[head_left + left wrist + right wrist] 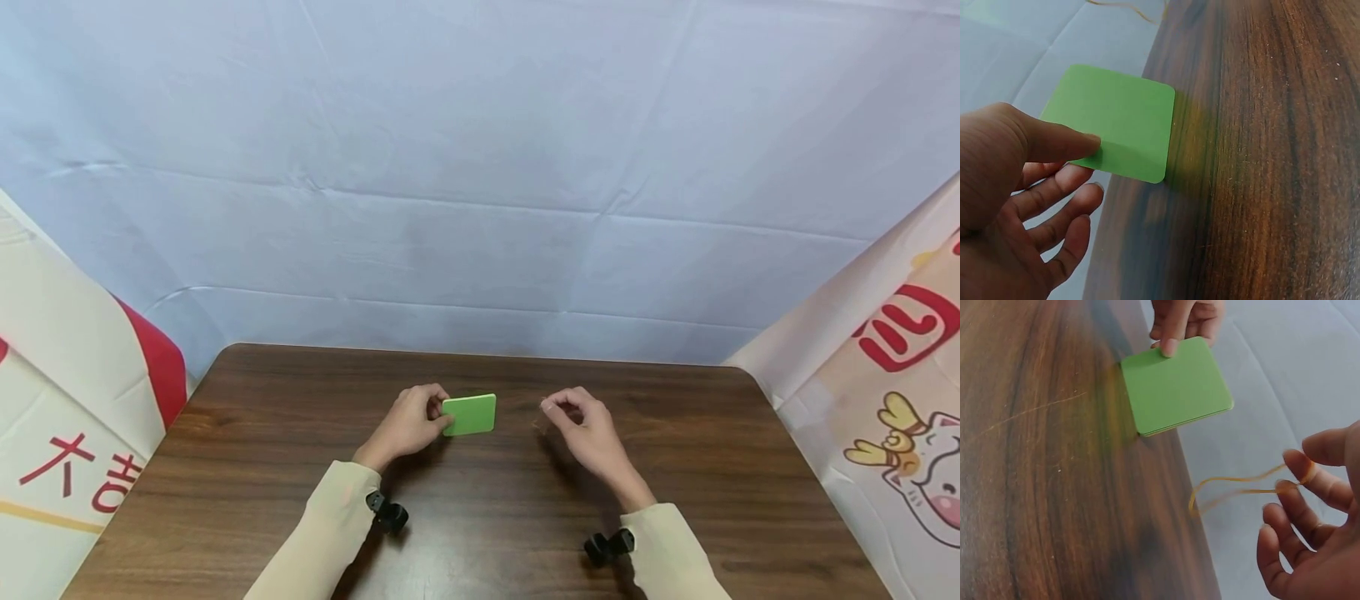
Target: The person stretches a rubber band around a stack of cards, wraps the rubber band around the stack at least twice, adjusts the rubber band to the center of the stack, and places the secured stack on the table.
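A thin stack of green cards with rounded corners (470, 415) is pinched at one edge by my left hand (408, 423), thumb on the flat face and fingers behind. In the left wrist view the other fingers of that hand curl loosely below the green cards (1116, 119). To the right, my right hand (588, 429) holds a yellow rubber band (1219, 479) between thumb and fingers. The band hangs out as a narrow loop toward the cards, apart from them. The right wrist view shows several layers along the cards' edge (1191, 420).
Both hands are above a dark wood-grain table (247, 467), near its far edge. A pale cloth backdrop (480, 183) hangs behind it. Printed cloths hang at the left (67, 400) and right (885, 367) sides.
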A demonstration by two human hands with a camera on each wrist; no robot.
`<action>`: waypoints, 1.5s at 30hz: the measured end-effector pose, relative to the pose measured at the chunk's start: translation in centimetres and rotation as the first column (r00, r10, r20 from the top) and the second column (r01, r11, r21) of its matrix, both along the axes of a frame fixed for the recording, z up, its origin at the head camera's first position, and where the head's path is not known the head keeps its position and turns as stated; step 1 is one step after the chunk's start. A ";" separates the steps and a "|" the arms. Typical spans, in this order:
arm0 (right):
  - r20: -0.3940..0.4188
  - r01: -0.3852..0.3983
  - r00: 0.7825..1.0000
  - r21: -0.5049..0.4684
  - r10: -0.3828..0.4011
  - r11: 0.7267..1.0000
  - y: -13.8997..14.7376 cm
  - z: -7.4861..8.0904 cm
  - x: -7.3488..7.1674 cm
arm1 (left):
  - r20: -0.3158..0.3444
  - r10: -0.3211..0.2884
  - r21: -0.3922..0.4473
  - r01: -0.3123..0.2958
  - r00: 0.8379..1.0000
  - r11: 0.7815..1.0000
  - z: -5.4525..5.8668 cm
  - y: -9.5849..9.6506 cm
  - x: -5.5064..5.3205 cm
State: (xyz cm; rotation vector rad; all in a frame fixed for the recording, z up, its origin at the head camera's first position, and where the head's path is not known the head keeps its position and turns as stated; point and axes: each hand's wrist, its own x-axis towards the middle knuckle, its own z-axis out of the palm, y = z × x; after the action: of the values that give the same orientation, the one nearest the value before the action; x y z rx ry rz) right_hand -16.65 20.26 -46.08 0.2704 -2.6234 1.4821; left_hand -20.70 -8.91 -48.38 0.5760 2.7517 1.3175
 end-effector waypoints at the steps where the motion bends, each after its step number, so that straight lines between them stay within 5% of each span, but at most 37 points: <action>1: -0.010 0.004 1.000 -0.014 -0.004 1.000 0.0 0.1 0.1 | 0.002 -0.007 0.003 0.007 1.000 1.000 0.0 -0.1 0.0; 8: -0.120 -0.017 0.993 -0.158 -0.002 0.987 -0.2 1.3 0.6 | 0.011 -0.050 0.023 0.050 0.999 0.999 0.1 -0.5 0.0; 13: -0.239 -0.119 0.970 -0.295 0.047 0.948 -0.4 1.7 0.8 | -0.005 -0.078 0.047 0.078 0.997 0.996 0.1 -0.7 -0.3; 18: -0.324 -0.168 0.945 -0.335 0.054 0.927 -0.2 2.4 0.8 | -0.004 -0.087 0.090 0.087 0.996 0.992 0.6 -0.9 -0.3; 25: -0.488 -0.250 0.871 -0.345 0.055 0.904 -0.2 3.4 0.7 | 0.009 -0.089 0.175 0.086 0.996 0.981 1.8 -1.2 0.0; 31: -0.551 -0.207 0.835 -0.310 0.002 0.928 -0.7 4.5 0.9 | 0.001 -0.084 0.218 0.082 0.996 0.973 3.3 -1.2 0.4; 37: -0.562 -0.196 0.827 -0.278 0.006 0.940 -1.7 7.0 2.3 | 0.022 -0.067 0.258 0.059 0.998 0.964 4.6 -1.0 0.8; 41: -0.559 -0.188 0.829 -0.275 0.002 0.943 -1.9 7.3 2.5 | 0.006 -0.079 0.289 0.074 0.997 0.954 5.4 -0.8 1.1; 45: -0.523 -0.164 0.852 -0.234 0.018 0.958 -1.9 7.6 2.8 | 0.000 -0.075 0.327 0.071 0.997 0.942 6.1 -0.7 1.3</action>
State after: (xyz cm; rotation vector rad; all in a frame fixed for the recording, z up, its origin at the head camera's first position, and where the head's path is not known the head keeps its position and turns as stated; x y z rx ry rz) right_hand -13.89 18.32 -38.45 0.6702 -1.9838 1.5126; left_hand -19.41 -9.57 -42.28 0.6747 2.4863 1.7668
